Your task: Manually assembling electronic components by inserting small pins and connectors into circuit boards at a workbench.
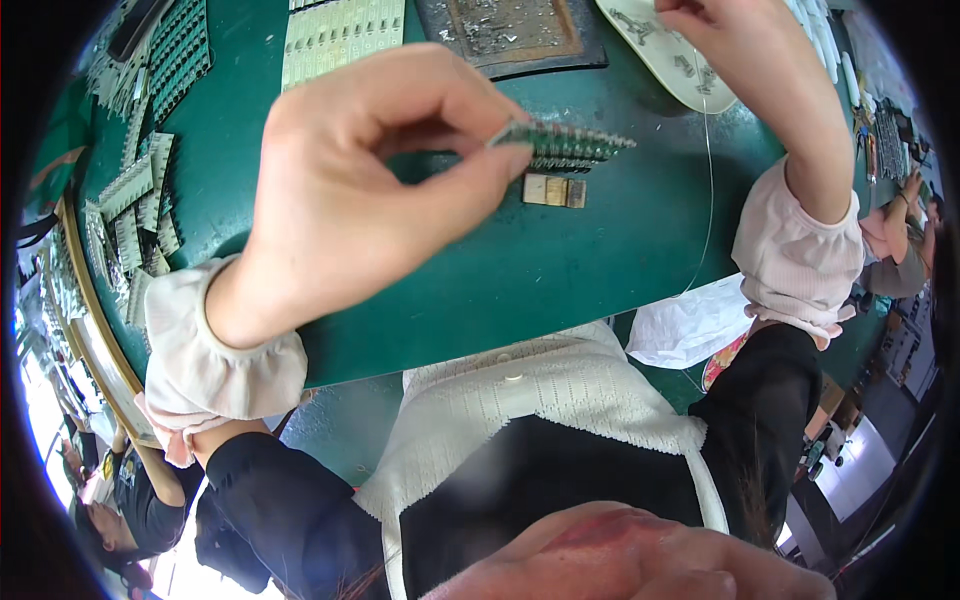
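My left hand (370, 190) pinches one end of a green circuit board strip (580, 146) between thumb and fingertips. The strip is held up over the green table, tilted, with rows of small metal pins along its edges. Just below it in the picture lies a small tan and brass-coloured block (554, 190). At the upper right, my right hand (725, 25) is above the rim of a pale dish (690, 85) holding small metal parts. Its thumb and fingers are pressed together; the top edge cuts them off, so what they hold cannot be made out.
A dark tray (515, 35) with metal scraps stands at the back. Pale board panels (340, 40) and a green panel (183, 55) lie left of it. Board strips (140, 205) are piled at left. A thin wire (709, 190) hangs from the dish. Other people sit at both sides.
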{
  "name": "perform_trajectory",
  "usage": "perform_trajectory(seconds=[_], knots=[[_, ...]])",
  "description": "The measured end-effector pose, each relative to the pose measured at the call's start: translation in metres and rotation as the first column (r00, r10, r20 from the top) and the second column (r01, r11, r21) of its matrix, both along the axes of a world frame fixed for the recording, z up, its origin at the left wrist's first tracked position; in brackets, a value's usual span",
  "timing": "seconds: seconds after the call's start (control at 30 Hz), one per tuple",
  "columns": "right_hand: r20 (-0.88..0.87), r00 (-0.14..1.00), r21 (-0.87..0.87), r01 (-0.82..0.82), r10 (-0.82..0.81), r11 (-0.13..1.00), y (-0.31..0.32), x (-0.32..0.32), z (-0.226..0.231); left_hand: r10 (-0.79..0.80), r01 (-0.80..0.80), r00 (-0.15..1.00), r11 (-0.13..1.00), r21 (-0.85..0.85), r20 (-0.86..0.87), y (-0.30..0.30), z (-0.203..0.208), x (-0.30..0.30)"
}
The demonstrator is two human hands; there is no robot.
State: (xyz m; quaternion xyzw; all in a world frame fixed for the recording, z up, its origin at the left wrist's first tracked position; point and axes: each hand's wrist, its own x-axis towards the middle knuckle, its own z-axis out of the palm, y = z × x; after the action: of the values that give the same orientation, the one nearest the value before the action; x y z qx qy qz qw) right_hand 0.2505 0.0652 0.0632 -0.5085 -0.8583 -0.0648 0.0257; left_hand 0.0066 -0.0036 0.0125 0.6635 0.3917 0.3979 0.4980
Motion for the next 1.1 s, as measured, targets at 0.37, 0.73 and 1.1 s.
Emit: perform_trajectory(seconds=[0.37, 0.73, 1.1], knots=[[-0.003, 1.0, -0.119, -0.005, 0.004, 0.993, 0.027, 0.016, -0.021, -0.044, 0.241, 0.957, 0.671, 0.701, -0.288, 0.013, -0.007, -0.005], [-0.66, 0.742, -0.483, -0.3, -0.117, 0.823, -0.012, -0.011, 0.015, 0.055, 0.356, 0.903, 0.461, 0.813, -0.426, 0.008, -0.01, -0.011], [-0.724, 0.689, -0.567, -0.556, -0.045, 0.608, -0.01, -0.006, -0.004, 0.077, 0.337, 0.913, 0.416, 0.845, -0.402, 0.009, -0.009, -0.01]])
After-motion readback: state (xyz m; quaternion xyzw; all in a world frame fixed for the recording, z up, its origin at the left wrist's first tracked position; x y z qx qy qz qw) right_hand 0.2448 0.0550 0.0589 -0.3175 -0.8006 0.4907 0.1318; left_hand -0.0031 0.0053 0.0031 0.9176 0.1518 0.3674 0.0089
